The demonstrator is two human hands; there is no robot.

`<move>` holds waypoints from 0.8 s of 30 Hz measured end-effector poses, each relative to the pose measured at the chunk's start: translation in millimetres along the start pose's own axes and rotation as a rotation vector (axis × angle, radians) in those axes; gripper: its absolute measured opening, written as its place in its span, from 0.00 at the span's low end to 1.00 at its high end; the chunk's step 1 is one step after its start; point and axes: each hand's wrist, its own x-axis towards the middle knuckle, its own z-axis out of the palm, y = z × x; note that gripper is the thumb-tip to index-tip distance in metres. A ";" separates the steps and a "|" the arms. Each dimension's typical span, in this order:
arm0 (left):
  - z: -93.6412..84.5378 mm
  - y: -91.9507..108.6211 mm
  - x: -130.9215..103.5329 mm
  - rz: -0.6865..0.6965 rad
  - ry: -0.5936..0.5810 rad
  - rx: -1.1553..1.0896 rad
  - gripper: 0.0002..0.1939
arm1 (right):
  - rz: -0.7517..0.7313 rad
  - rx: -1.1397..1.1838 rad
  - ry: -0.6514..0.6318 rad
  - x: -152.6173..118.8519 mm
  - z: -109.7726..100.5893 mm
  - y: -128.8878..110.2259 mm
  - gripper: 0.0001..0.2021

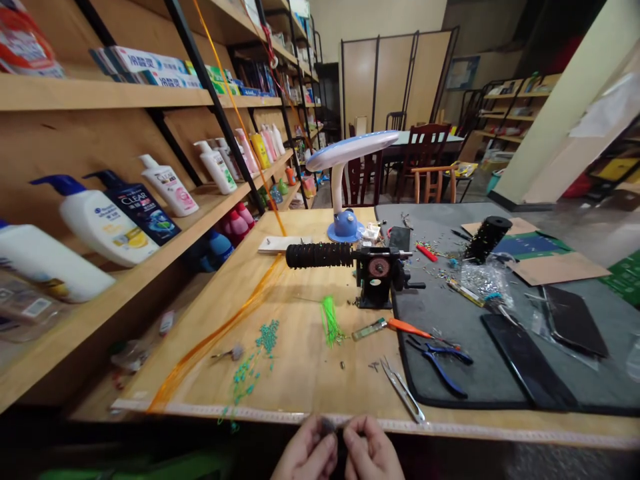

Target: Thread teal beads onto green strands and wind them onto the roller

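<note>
Because small dark piece [327,425] sits only in fingertip pinch of left hand [306,450], at near edge of table [300,387], loose grip could let it drop out of sight. Right hand [370,450] just beside, fingers narrow; cannot tell if it holds something. Turquoise beads [268,337] trail strands to edge: brushing arm may drag them off. Metal tool [404,393], handle end at edge, could be knocked down. Orange threads [183,367], loose, might tangle.
</note>
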 end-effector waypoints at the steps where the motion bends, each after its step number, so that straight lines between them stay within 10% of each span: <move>1: -0.4 -2.8 0.7 0.011 0.003 0.001 0.28 | -0.001 -0.009 0.004 0.4 0.4 1.8 0.29; 11: -9.7 -18.2 1.7 0.029 0.038 0.043 0.28 | 0.070 -0.120 -0.035 -0.9 -2.4 19.1 0.29; 24: -14.2 -35.8 -4.9 0.246 0.312 0.247 0.29 | 0.207 -0.177 -0.144 -7.8 7.5 -19.2 0.27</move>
